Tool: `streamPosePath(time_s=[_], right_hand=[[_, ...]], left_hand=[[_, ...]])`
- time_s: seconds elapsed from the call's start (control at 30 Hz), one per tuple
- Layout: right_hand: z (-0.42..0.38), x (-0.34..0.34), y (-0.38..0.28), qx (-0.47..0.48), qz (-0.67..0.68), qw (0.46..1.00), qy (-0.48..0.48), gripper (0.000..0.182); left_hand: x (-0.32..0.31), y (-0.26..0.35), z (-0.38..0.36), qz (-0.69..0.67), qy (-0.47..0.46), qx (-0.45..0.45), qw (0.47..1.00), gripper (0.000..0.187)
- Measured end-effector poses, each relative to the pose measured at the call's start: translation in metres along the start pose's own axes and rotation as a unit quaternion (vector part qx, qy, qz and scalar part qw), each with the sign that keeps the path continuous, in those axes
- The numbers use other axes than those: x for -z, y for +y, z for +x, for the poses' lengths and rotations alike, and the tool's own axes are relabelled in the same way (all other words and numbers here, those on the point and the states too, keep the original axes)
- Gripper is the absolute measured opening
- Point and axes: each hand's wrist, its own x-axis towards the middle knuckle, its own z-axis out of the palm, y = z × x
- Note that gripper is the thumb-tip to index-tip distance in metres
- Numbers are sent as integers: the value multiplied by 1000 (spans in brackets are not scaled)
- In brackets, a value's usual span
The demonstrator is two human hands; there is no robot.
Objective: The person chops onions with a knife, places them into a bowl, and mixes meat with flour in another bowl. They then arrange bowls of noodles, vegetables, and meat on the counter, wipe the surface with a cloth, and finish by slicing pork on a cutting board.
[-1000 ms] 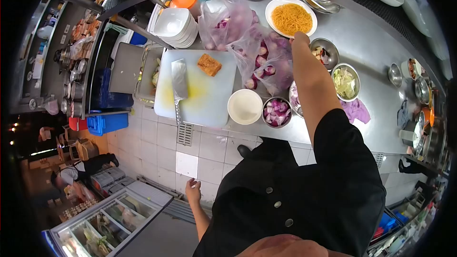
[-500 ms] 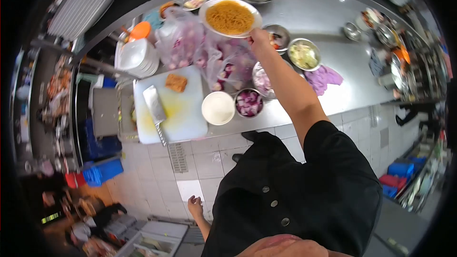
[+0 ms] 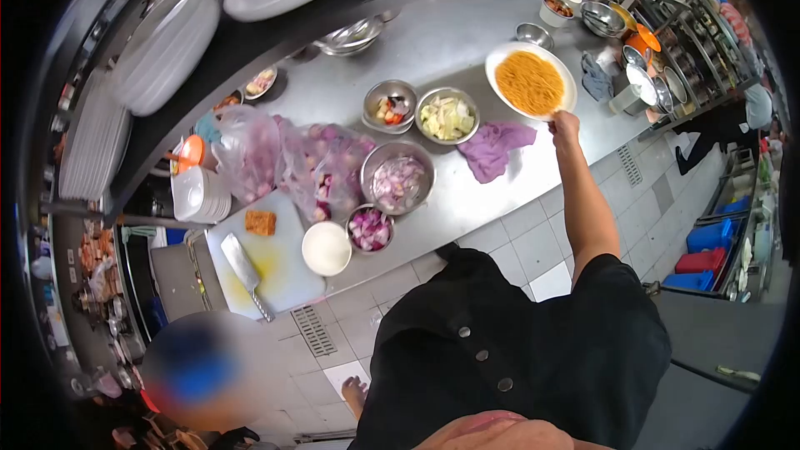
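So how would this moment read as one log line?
right hand: grips plate of noodles over steel counter | left hand: empty, hanging by hip

Commercial kitchen: long stainless steel worktop [image 3: 467,42], round steel prep bowls of chopped vegetables [image 3: 398,177], white plastic cutting board [image 3: 275,262] with steel cleaver [image 3: 242,262], stacked white plates [image 3: 200,193], tiled floor [image 3: 575,237]

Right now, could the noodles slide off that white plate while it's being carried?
Possibly. The right hand grips the white plate only at its rim, so it could tip. The noodles lie heaped and loose on a shallow dish, so a tilt might spill them. The plate looks stiff and probably breakable.
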Motion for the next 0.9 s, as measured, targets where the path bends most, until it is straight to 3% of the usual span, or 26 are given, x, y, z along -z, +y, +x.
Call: streamPosePath(time_s=[0.07,0.1,0.13,0.23,0.27,0.3,0.33,0.37,0.4,0.47,0.57,0.63,0.7,0.77,0.83,0.9], right_hand=[[52,38,15,4,-22,997,74,8],[75,55,23,3,-30,995,98,8],[92,67,28,7,-24,993,118,8],[153,90,51,-9,13,982,188,12],[176,93,58,-15,9,983,184,12],[195,92,63,-27,39,977,210,12],[212,91,68,-40,67,969,234,12],[229,90,73,-32,78,974,208,18],[251,89,78,-28,106,981,159,19],[266,74,82,-45,148,985,73,22],[244,16,60,-94,179,979,38,36],[236,-17,84,-148,4,977,-154,30],[110,-90,45,-57,-77,955,-279,24],[31,-137,35,-60,-269,867,-415,22],[10,-157,78,155,-422,779,-438,24],[11,-163,90,203,-408,775,-438,18]], left_hand=[[-36,17,-26,-17,-10,-6,1000,40],[-50,17,-33,201,7,-78,977,38],[-58,17,-39,408,23,-143,901,39],[-81,34,-57,379,-5,-140,915,45],[-84,38,-63,389,5,-199,899,40],[-88,55,-72,389,10,-191,901,40],[-88,65,-69,231,-19,-54,971,39],[-92,66,-67,55,-43,83,994,40],[-86,69,-65,22,-30,104,994,41],[-93,108,-86,184,33,16,982,42],[-104,127,-88,200,46,3,979,44],[-113,129,-86,174,47,1,984,47],[-127,123,-85,157,43,0,987,49],[-140,119,-89,155,25,-3,988,50],[-148,107,-93,165,6,-20,986,50],[-155,97,-104,137,19,-10,990,49]])
